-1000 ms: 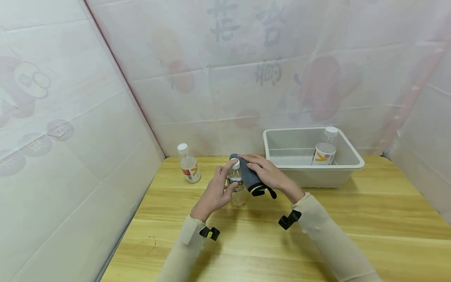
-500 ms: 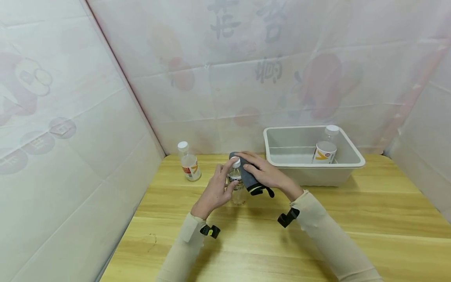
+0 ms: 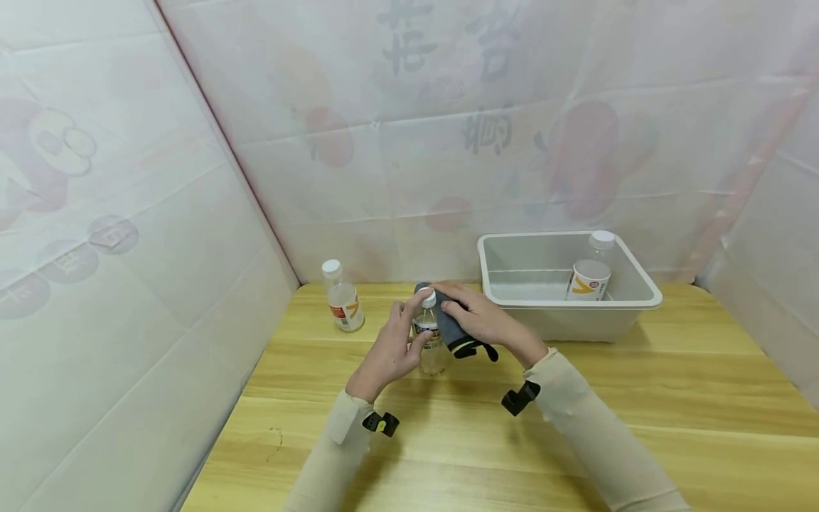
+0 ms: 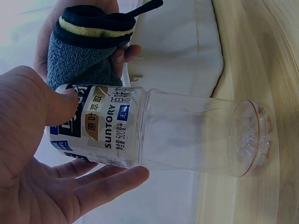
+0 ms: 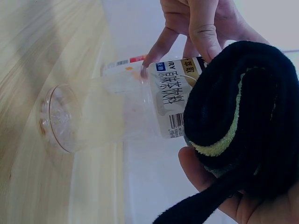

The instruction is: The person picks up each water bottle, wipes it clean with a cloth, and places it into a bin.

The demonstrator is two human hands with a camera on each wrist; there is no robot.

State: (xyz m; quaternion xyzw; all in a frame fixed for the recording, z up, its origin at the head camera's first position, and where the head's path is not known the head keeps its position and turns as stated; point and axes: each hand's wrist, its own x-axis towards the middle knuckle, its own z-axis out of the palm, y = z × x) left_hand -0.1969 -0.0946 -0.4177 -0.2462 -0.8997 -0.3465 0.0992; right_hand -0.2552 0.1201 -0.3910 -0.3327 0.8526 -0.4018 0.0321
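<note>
Pinching the clear bottle (image 4: 187, 133) between thumb and fingers, your left hand (image 3: 387, 347) has one finger at the white cap (image 3: 429, 299); your right hand (image 3: 484, 313) curls round the folded cloth (image 3: 451, 331), against the bottle's right side. Bottle upright at the tabletop (image 3: 461, 448), left of the bin (image 3: 576, 324). Likely trouble: it looks empty and light, so a harder push from the cloth could tip or spin it out of your pinch; squeezing may dent the thin wall. Label (image 4: 110, 121) reads SUNTORY, 无糖, 原叶萃取, 净含量, 500毫升; right-wrist view adds 原味茶饮料 and a barcode. Standing bottle (image 3: 346, 306) farther left: red-and-orange label, wording too small. Backdrop (image 3: 397, 178) characters: faint, unsure.
</note>
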